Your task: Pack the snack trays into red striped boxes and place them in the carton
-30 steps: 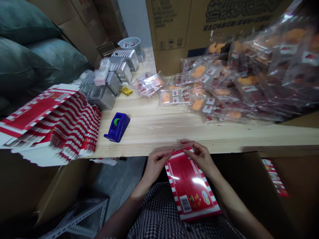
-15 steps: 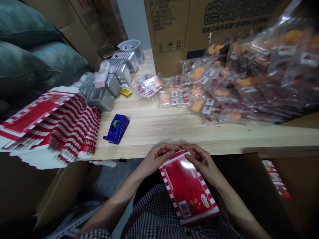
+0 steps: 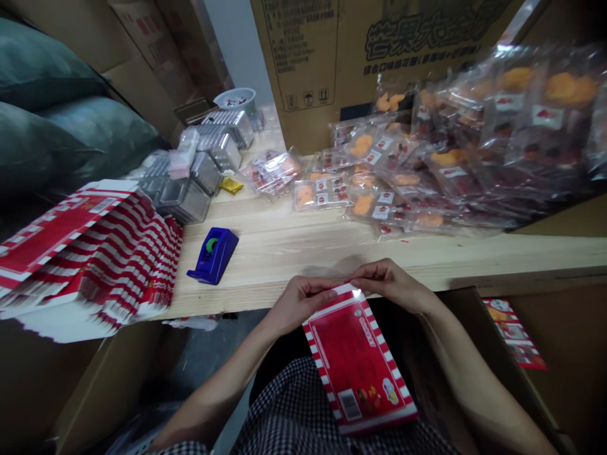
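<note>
A red box [image 3: 358, 360] with striped white-and-red edges and a barcode rests tilted against my lap, its far end at the table's front edge. My left hand [image 3: 301, 303] pinches that far end from the left, thumb on top and fingers curled behind. At the same end, my right hand [image 3: 386, 281] has its fingers closed at the upper right corner. Parts of the fingers of both hands are hidden behind the box's end. Left of the hands, a blue tape dispenser [image 3: 215, 256] with a green core stands on the wooden table [image 3: 279, 243].
A tall stack of flat red-and-white cartons [image 3: 118, 253] overhangs the table's left edge. Clear plastic cases [image 3: 187, 196] and a small bowl [image 3: 236, 100] stand behind. Bagged orange toys [image 3: 403, 183] heap up on the right before a large cardboard box [image 3: 327, 63]. An open carton [image 3: 502, 354] is below right.
My right hand has shifted up and rightward at the box's far end, its elbow swinging outward. My left hand keeps its hold. The camera view has turned slightly.
</note>
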